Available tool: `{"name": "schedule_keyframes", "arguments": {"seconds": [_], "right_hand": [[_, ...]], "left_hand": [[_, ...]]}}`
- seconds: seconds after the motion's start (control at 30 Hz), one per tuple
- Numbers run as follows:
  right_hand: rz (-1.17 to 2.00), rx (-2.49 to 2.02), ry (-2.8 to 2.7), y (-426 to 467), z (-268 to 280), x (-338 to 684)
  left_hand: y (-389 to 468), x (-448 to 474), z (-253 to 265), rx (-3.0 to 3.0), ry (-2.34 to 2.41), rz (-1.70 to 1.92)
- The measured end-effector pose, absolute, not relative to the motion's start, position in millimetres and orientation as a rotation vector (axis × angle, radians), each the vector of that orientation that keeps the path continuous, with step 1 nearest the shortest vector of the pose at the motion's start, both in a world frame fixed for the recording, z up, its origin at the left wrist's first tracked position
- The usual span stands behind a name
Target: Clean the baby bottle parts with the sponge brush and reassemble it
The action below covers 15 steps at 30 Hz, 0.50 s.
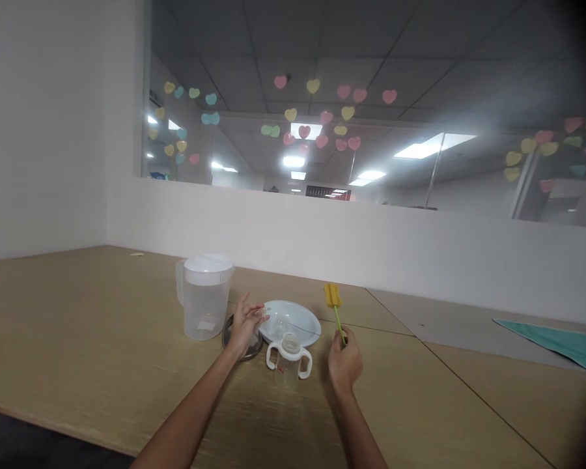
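Note:
My right hand point(346, 359) is wrapped round the green handle of a bottle brush with a yellow sponge head point(333, 296), held upright. My left hand point(245, 324) is over a dark-rimmed round lid or dish point(252, 352), by the left rim of a white plate point(311, 326). Its thumb and fingers pinch a small clear piece point(267, 310) too small to name. On the plate lies a clear, dome-like part point(280, 324). Between my hands stands a clear baby bottle with two white handles point(289, 365), its top uncapped.
A translucent pitcher with a white lid point(206, 299) stands left of my left hand. A teal cloth point(557, 342) lies at the far right. A white wall point(293, 228) with a window borders the back of the wooden table point(102, 352).

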State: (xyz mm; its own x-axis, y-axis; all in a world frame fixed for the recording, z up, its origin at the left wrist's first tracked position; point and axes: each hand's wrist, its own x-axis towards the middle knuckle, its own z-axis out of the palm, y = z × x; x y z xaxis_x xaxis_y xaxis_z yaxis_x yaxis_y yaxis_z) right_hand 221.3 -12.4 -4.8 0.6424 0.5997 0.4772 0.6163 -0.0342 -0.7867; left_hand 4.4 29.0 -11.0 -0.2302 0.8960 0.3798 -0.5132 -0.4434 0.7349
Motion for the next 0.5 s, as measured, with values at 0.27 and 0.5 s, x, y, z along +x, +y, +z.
{"name": "schedule_keyframes", "arguments": {"seconds": [0.27,0.5], "right_hand": [[-0.006,-1.373,-1.171,-21,0,208],[-0.096,-1.433,-1.238,-24,0,203]], "left_hand": [[31,7,-16,1.241,0.656,1.748],[22,-1,-18,2.016,0.939,1.458]]}}
